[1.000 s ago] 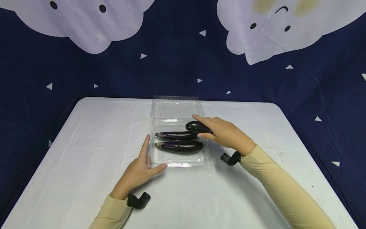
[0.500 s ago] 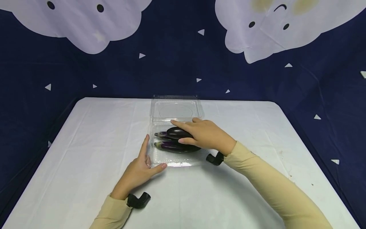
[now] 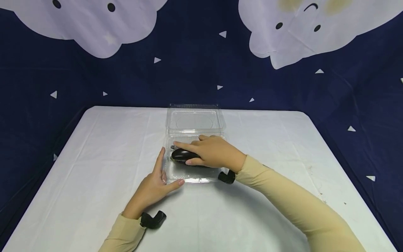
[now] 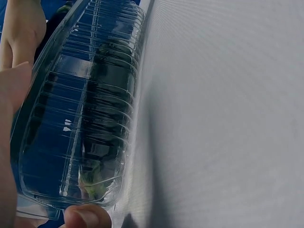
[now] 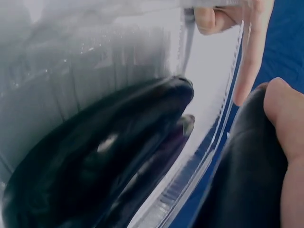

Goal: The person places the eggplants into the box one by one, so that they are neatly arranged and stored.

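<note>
My right hand (image 3: 217, 152) grips a dark, glossy eggplant (image 3: 185, 155) low over a clear plastic clamshell container (image 3: 192, 176). In the right wrist view, the thumb lies along this held eggplant (image 5: 247, 166). Two more eggplants (image 5: 95, 137) lie side by side in the container, mostly hidden by the right hand in the head view. My left hand (image 3: 151, 189) braces the near left corner, its index finger straight beside the left wall and its thumb on the front edge. Through the ribbed wall in the left wrist view, an eggplant (image 4: 102, 118) shows with its green stem end.
The container's lid (image 3: 193, 121) lies folded back toward the far edge of the white-covered table (image 3: 110, 157). Behind the table hangs a dark blue cloth (image 3: 189, 77) with printed clouds. A black camera mount (image 3: 153, 220) sits on the left wrist, another (image 3: 227, 176) on the right.
My right hand has carried the held eggplant leftward and nearer the front, from the container's right side to above the two lying eggplants. The left hand has stayed at the corner.
</note>
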Demonstrator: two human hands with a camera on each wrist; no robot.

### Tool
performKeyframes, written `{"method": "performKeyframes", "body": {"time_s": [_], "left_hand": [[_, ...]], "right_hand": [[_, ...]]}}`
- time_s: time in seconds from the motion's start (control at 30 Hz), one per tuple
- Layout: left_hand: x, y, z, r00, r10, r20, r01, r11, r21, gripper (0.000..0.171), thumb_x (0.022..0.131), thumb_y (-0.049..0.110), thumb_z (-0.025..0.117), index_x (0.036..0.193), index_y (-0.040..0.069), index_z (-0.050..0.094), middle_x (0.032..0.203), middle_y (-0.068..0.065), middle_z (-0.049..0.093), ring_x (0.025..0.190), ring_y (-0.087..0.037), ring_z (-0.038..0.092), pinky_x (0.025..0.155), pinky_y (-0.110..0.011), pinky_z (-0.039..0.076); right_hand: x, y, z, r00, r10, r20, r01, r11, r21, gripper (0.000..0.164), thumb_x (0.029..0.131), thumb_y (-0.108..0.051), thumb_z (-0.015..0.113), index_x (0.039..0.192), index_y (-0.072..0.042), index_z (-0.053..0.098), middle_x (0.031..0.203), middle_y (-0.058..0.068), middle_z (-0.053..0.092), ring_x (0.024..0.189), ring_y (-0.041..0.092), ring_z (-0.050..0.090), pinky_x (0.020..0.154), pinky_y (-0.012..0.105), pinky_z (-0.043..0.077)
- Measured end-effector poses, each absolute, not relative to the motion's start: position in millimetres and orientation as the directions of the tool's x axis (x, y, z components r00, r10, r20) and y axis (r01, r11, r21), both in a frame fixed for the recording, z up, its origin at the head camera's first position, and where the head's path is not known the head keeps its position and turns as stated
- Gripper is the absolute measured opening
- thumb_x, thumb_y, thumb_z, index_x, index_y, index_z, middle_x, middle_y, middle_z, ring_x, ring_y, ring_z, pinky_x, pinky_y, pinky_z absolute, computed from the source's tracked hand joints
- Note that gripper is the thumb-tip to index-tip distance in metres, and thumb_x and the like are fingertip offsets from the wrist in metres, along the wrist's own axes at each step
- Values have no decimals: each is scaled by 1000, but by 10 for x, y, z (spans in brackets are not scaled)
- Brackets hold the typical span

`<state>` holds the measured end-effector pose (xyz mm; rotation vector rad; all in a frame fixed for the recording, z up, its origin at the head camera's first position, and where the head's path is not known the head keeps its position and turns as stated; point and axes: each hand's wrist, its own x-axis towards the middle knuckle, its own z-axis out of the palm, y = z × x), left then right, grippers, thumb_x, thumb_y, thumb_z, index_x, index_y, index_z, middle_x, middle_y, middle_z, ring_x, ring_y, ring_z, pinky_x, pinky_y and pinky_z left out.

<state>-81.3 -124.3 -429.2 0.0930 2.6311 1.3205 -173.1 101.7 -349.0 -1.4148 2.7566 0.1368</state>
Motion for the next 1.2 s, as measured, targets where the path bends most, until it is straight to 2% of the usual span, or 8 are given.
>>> {"method": "performKeyframes", "body": {"time_s": [0.17, 0.3, 0.47, 0.63, 0.87, 0.97, 1.1, 1.2], "left_hand": [[-819, -1241, -4302, -979, 144, -144, -27, 611, 791, 124, 74, 64, 78, 158, 39, -9, 73, -1, 50, 56, -14, 43, 53, -30, 39], [-817, -1242, -4290, -978, 143, -149, -30, 615, 788, 124, 74, 64, 78, 158, 40, -10, 73, -1, 50, 56, -15, 43, 53, -30, 40], [-811, -1252, -4277, -978, 135, -157, -40, 618, 785, 123, 74, 63, 78, 157, 40, -10, 73, -2, 50, 57, -16, 44, 54, -32, 40], [-809, -1255, -4286, -976, 138, -167, -47, 616, 786, 123, 74, 64, 77, 157, 41, -10, 73, -3, 50, 58, -17, 46, 57, -33, 41], [-816, -1261, -4293, -977, 153, -150, -27, 607, 794, 123, 74, 64, 78, 157, 41, -11, 72, 1, 50, 58, -13, 45, 54, -31, 41], [-818, -1261, -4293, -977, 152, -149, -25, 612, 791, 123, 74, 64, 78, 157, 41, -11, 73, 1, 51, 58, -14, 47, 56, -31, 42], [-812, -1259, -4301, -979, 132, -154, -34, 642, 766, 123, 74, 66, 76, 157, 42, -11, 81, -6, 63, 74, -21, 61, 71, -41, 51], [-804, -1259, -4308, -980, 126, -152, -33, 657, 753, 122, 74, 68, 75, 157, 42, -11, 96, -18, 70, 92, -29, 66, 83, -50, 52]], "right_hand": [[-1648, 976, -3454, -583, -799, -148, -807, 591, -9, 67, 99, -62, 42, 158, -43, 15, 136, -8, 63, 100, 24, 64, 73, 42, 54], [-1566, 990, -3420, -595, -780, -192, -788, 614, -51, 69, 100, -60, 43, 159, -41, 13, 142, -6, 58, 109, 28, 65, 82, 45, 55], [-1523, 978, -3497, -585, -786, -202, -795, 604, -48, 70, 100, -59, 44, 159, -38, 14, 138, -1, 62, 110, 28, 66, 92, 45, 53], [-1508, 927, -3625, -575, -790, -214, -797, 600, -75, 67, 101, -56, 44, 159, -38, 16, 143, 3, 58, 119, 30, 62, 99, 48, 49], [-1497, 889, -3738, -551, -816, -176, -827, 562, -21, 63, 102, -57, 41, 158, -40, 19, 141, 2, 59, 113, 26, 63, 93, 44, 53], [-1503, 893, -3767, -521, -841, -148, -852, 523, 32, 61, 102, -58, 41, 157, -36, 26, 133, 0, 60, 106, 22, 63, 89, 39, 54], [-1527, 896, -3797, -464, -877, -124, -885, 454, 104, 58, 102, -57, 40, 153, -30, 37, 123, -2, 58, 100, 18, 61, 82, 34, 54], [-1553, 892, -3824, -421, -900, -113, -905, 410, 109, 56, 102, -55, 42, 150, -26, 42, 122, -2, 58, 101, 18, 57, 88, 33, 51]]}}
